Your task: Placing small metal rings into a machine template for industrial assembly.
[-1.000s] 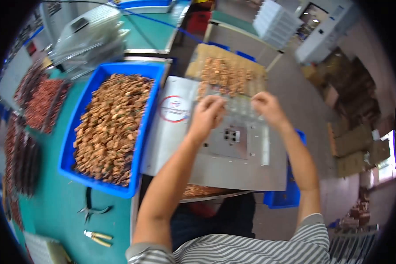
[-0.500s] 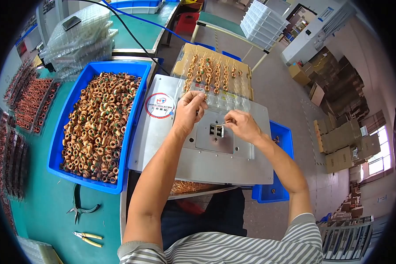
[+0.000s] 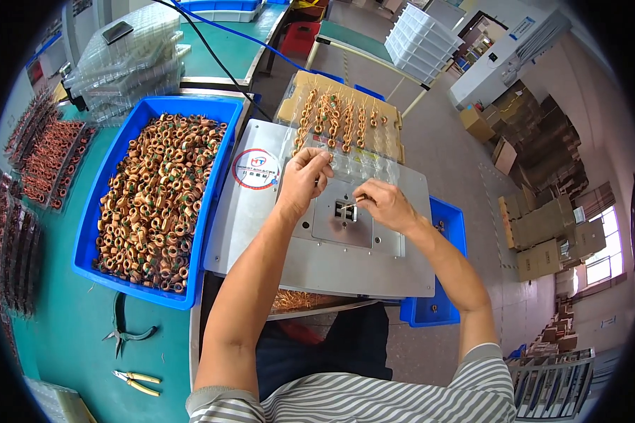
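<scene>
My left hand (image 3: 305, 180) rests on the grey metal fixture plate (image 3: 275, 243), its fingertips pressed together at the near edge of the clear plastic tray (image 3: 346, 134) of copper coils, though I cannot tell what they pinch. My right hand (image 3: 386, 204) has thumb and forefinger pinched on a small part, too tiny to make out, just beside the dark slot (image 3: 344, 210) in the plate's raised middle block. To my left sits the blue bin (image 3: 95, 211) heaped with copper coils, and pliers (image 3: 137, 381) lie on the green bench.

Round red-rimmed white label (image 3: 255, 169) on the metal plate; brown cartons (image 3: 543, 240) far right.
</scene>
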The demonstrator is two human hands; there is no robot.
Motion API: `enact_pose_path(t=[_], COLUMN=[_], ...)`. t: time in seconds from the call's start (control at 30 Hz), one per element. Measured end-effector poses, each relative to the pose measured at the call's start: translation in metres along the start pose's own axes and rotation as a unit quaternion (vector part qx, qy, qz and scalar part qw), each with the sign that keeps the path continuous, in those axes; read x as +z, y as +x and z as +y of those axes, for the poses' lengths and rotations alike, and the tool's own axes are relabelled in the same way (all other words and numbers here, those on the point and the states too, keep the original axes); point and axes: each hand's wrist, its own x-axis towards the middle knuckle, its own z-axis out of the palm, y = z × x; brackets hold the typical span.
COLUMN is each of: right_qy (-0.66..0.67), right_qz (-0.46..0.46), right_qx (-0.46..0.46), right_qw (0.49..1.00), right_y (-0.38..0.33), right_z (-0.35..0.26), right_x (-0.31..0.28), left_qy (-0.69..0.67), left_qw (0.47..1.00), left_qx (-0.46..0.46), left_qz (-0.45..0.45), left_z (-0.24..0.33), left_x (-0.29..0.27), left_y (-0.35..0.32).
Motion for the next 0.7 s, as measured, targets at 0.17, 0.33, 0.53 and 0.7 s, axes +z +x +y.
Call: enact_pose_path(t=[0.17, 0.33, 0.53, 0.7], right_qy=[0.02, 0.02, 0.053, 0.07], right_qz=[-0.027, -0.018, -0.073, -0.061], right_qx=[0.051, 0.051, 0.15, 0.138], right_qw=[0.998, 0.998, 0.985, 0.986], right_y=[0.007, 0.026, 0.047, 0.044], right_z=[0.009, 0.02, 0.004, -0.003], right_x=[0.007, 0.013, 0.021, 0.052], left_qy=[0.0, -0.008, -0.023, -0.038], left_qw=[1.0, 1.0, 1.0, 0.999], left_qx=[-0.004, -0.01, -0.019, -0.019], left_qz=[-0.003, -0.003, 0.0, -0.002], left_z=[-0.001, -0.002, 0.014, 0.026], left_x=[-0.005, -0.01, -0.028, -0.038], left_y=[0.013, 0.031, 0.028, 0.019])
